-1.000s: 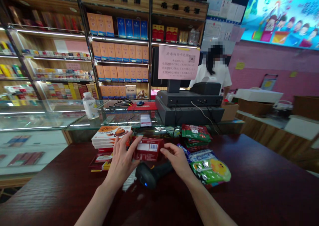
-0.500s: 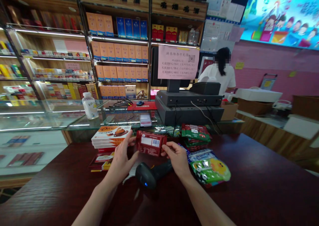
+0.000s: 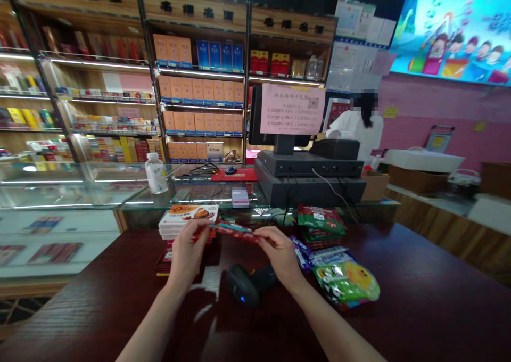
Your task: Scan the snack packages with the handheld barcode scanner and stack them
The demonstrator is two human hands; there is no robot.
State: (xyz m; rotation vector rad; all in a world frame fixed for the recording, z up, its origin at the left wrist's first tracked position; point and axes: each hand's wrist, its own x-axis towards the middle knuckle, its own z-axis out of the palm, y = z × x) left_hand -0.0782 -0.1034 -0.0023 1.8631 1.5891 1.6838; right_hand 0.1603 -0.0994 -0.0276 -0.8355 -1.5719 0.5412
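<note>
1. Head view: the left hand (image 3: 187, 253) and right hand (image 3: 280, 253) each pinch one end of a thin red packet (image 3: 232, 231), held nearly edge-on above the table (image 3: 115, 317), beyond the black scanner (image 3: 244, 287). With only fingertips at the ends, the packet could slip if either pinch loosened.
2. Pulling the hands apart might strain the wrapper; pushing them together might bend the packet. How stiff it is, I cannot tell.
3. Left knuckles overlap the stack of boxes (image 3: 194, 213) in this view; whether they touch is unclear. A sideways swing could knock the top box off.
4. Right of the right hand lie a green bag with a yellow duck (image 3: 351, 282) and purple packets (image 3: 302, 253). A wide wrist movement could push these.
5. Lowering either forearm carelessly might nudge the scanner, which lies between them.
</note>
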